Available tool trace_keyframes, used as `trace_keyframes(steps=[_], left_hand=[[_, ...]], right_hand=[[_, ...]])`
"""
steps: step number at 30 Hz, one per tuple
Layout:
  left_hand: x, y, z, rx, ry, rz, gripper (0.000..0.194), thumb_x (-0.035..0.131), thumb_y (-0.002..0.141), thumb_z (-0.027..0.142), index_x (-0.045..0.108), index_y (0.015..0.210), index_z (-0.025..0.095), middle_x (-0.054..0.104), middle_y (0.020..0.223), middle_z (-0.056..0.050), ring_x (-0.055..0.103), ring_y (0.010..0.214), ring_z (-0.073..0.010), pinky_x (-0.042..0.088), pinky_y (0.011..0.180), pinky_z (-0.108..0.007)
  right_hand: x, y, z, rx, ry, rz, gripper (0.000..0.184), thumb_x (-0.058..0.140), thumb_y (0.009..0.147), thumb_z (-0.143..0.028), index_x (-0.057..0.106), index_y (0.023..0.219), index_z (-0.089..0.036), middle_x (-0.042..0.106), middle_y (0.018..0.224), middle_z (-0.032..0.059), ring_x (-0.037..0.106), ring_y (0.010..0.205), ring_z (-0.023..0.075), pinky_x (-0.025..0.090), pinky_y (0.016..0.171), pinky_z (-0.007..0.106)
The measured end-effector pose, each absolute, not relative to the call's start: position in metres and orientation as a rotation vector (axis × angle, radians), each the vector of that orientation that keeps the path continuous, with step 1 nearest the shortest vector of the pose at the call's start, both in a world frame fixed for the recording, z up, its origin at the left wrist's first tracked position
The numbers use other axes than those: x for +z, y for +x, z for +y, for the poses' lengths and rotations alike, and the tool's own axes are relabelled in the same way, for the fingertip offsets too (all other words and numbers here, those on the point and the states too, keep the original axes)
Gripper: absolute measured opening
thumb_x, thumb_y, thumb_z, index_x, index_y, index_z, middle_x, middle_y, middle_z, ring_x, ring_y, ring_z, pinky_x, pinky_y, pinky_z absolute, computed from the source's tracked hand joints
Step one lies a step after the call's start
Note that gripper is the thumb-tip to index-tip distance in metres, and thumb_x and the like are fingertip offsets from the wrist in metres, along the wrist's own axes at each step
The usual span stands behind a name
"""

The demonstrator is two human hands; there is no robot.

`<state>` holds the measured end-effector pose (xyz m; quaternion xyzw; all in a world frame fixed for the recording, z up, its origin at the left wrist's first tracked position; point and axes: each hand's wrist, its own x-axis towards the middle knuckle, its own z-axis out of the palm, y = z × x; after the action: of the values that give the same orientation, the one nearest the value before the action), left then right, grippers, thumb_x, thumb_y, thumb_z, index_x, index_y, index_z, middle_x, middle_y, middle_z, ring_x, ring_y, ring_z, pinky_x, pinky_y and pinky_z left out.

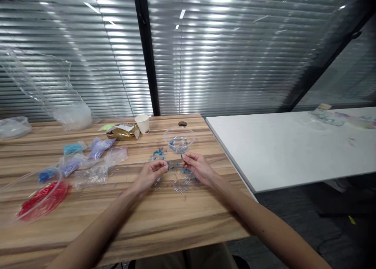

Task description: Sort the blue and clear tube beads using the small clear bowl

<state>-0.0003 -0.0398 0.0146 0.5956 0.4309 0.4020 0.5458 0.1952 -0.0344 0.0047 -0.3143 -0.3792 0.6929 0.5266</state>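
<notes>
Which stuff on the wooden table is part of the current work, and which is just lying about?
Likely in use:
- right hand, pinching a blue piece
- left hand, by the scattered pieces
- clear bowl, blue pieces inside

Apparently just lying about:
- paper cup
- gold box
- purple packet
- red-filled container

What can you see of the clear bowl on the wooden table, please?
The bowl is round, shallow-looking and see-through, apparently plastic, with a thin rim. It stands upright on the table, just beyond the two hands and near the round hole. Small blue pieces lie in its bottom. The right hand is close to its near side, but neither hand appears to touch it. No lid is on it.
</notes>
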Motion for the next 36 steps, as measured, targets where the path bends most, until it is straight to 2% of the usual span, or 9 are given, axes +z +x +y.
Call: trace_keyframes(steps=[14,22,36], left_hand=[[0.015,0.0,-0.039,0.929,1.409,0.999,0.038,0.073,0.064,0.05,0.058,0.069,0.015,0.053,0.069,0.001,0.046,0.068,-0.0124,0.035,0.067,-0.022],[0.026,-0.001,-0.039,0.988,1.392,1.053,0.038,0.073,0.062,0.051,0.06,0.069,0.015,0.055,0.072,-0.001,0.049,0.073,-0.0143,0.037,0.071,-0.024],[0.015,0.0,-0.038,0.944,1.392,1.036,0.036,0.073,0.062,0.049,0.059,0.069,0.016,0.055,0.071,0.0,0.048,0.069,-0.013,0.036,0.068,-0.023]], right_hand=[[-0.003,0.191,-0.035,1.6,-0.843,-1.032,0.031,0.08,0.059,-0.04,0.067,0.071,-0.015,0.058,0.063,-0.0024,0.049,0.062,0.0088,0.035,0.062,0.023],[-0.005,0.188,-0.032,1.521,-0.959,-1.169,0.033,0.077,0.06,-0.043,0.066,0.071,-0.014,0.059,0.062,-0.0022,0.048,0.056,0.0088,0.033,0.057,0.023],[-0.001,0.189,-0.036,1.468,-0.973,-1.236,0.032,0.075,0.061,-0.044,0.067,0.07,-0.014,0.059,0.063,-0.0012,0.047,0.057,0.0094,0.034,0.057,0.023]])
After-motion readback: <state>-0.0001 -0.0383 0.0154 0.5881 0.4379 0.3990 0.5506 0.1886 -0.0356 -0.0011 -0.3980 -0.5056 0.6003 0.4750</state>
